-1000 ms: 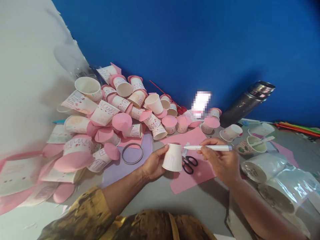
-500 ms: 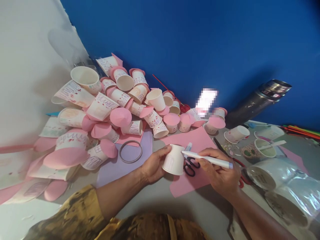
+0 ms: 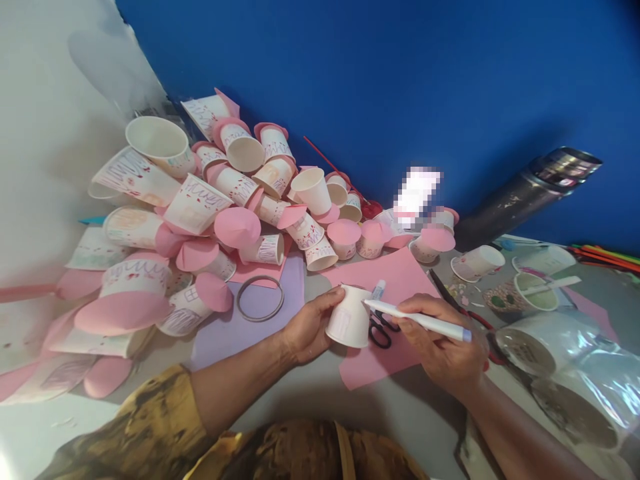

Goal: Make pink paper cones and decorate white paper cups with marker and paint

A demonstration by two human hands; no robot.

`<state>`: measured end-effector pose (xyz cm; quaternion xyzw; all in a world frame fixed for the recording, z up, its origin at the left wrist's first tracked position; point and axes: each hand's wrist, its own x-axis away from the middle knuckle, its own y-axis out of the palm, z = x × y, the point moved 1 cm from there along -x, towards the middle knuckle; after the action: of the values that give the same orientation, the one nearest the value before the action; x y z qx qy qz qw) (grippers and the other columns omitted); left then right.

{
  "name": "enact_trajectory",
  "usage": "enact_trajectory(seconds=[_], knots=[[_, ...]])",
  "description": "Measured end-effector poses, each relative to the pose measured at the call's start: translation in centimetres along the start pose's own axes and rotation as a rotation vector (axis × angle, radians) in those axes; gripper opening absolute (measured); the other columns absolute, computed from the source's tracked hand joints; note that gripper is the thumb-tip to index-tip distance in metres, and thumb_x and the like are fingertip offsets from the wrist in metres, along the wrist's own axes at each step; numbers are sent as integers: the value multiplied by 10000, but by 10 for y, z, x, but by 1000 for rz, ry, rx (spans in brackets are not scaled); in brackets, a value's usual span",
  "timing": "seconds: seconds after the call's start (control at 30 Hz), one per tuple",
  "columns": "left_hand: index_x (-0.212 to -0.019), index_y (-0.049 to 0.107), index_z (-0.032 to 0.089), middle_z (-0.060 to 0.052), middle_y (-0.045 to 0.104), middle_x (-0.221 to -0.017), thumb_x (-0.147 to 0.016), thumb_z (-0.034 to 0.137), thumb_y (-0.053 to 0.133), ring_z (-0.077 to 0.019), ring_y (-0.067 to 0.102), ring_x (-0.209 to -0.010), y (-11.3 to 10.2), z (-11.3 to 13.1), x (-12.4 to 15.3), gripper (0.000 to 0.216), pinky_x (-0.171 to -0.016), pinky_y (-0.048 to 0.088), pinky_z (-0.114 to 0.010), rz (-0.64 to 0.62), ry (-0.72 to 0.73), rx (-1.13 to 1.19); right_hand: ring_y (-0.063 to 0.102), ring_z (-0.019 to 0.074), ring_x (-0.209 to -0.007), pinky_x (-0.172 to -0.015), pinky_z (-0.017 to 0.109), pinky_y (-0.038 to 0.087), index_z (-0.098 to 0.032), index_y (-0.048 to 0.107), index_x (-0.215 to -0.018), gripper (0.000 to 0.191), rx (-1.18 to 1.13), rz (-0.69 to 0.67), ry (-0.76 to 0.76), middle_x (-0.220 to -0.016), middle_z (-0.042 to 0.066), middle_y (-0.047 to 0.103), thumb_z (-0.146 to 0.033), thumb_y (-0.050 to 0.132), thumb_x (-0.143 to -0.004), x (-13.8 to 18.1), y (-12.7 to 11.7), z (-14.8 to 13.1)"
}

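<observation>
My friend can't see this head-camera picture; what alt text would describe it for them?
A person's left hand holds a white upside-down cup while the right hand holds a marker with its tip at the cup's side. To the left is a pile of decorated cups, many with pink paper tops; a dark flask is at right, before a blue wall.

Marker [image 3: 427, 321] at upturned cup [image 3: 349, 319]

The left hand [image 3: 310, 330] holds the cup rim-down from nine o'clock; the right hand [image 3: 453, 350], at three, grips the marker, tip at the cup's side. Around it: black-handled scissors [image 3: 381, 345] at four, ring [image 3: 255, 319] at nine, piled pink-topped cups [image 3: 237, 228] at ten, dark flask [image 3: 520, 197] at two.
</observation>
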<state>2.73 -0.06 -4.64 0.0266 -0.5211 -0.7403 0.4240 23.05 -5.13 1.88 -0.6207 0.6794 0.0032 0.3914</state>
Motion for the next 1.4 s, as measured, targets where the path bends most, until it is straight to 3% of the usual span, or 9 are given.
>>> enact_trajectory(seconds=[0.7,0.97,1.4], knots=[[-1171,735,104,-146,783,-972,-957,332,663,-250,739,-823,5,1,0,321,-781,585,-348,61,-2,-13,689,155,-600,-590,251,540,-224,685,-941,12,7,-71,-44,-732,-8,724,-218,676,-947,1,0,3],[-1115,746,118,-137,785,-1006,-944,331,698,-244,744,-834,3,1,0,277,-819,573,-348,39,-12,22,688,136,-631,-600,220,546,-229,665,-976,72,-1,17,-87,-765,-12,723,-164,651,-949,-1,-1,0],[-1161,765,99,-140,789,-952,-996,328,611,-224,727,-822,5,1,1,321,-812,565,-326,7,-16,16,704,131,-642,-624,211,561,-222,672,-959,64,31,14,-96,-799,-6,739,-161,654,-953,-3,0,2]])
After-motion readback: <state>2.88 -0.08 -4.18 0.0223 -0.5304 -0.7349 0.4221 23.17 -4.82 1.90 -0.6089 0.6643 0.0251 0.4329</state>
